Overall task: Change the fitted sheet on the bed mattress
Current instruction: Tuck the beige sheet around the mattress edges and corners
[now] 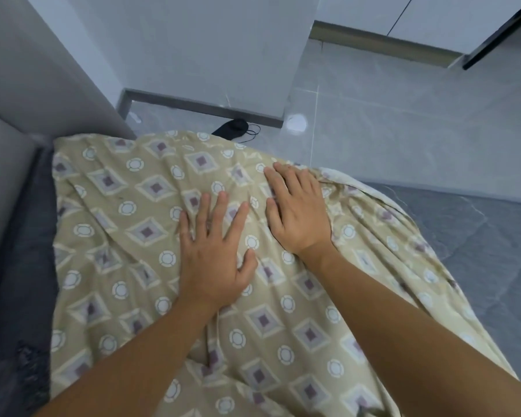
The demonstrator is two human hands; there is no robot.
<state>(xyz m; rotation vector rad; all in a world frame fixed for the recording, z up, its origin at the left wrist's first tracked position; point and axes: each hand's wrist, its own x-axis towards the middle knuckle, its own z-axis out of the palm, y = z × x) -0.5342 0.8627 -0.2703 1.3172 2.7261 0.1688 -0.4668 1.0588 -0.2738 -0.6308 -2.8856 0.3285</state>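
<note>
A beige sheet (133, 230) with diamond and circle patterns lies wrinkled over the corner of the mattress. Bare dark grey quilted mattress (478, 251) shows to the right of it, and a dark strip (21, 266) shows on the left. My left hand (214, 254) lies flat on the sheet with fingers spread. My right hand (295, 206) presses flat on the sheet near the mattress corner, its fingers straight and pointing away from me. Neither hand holds any fabric.
A grey padded headboard (27, 100) rises at the left. Beyond the corner lie a pale tiled floor (403, 130), a white wall (208, 55) with grey skirting, and a black object with a cord (235, 127) on the floor.
</note>
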